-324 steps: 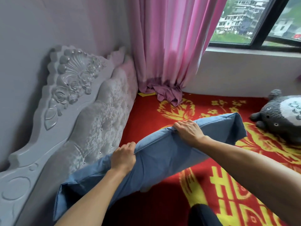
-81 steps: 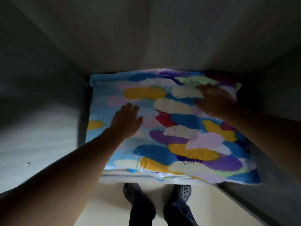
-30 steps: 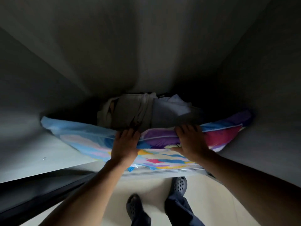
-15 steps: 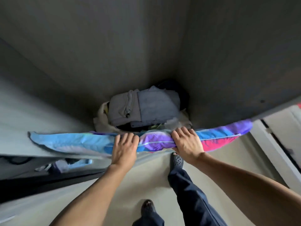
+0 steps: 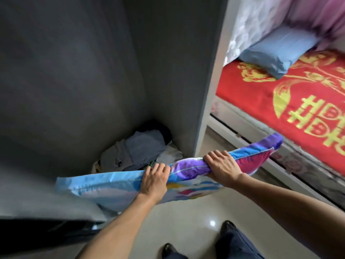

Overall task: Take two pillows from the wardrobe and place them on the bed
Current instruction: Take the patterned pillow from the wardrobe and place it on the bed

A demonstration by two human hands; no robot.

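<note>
A colourful feather-print pillow (image 5: 104,186) hangs in the air outside the dark wardrobe (image 5: 78,75), held along its upper edge. My left hand (image 5: 155,179) grips it near the middle and my right hand (image 5: 222,168) grips it further right, towards the purple and pink end. A plain blue pillow (image 5: 280,47) lies on the bed (image 5: 261,94) at the upper right, against the headboard. The bed has a red cover with yellow patterns.
Folded grey and blue clothes (image 5: 138,152) lie on the wardrobe floor in the back corner. The wardrobe's white side panel (image 5: 211,90) stands between me and the bed. Glossy beige floor (image 5: 186,221) and my feet (image 5: 226,228) are below. A pink curtain (image 5: 321,14) hangs behind the bed.
The feather-print pillow has come out of the wardrobe and I have turned right, so the bed with the blue pillow is now in view. Both hands keep their grip.
</note>
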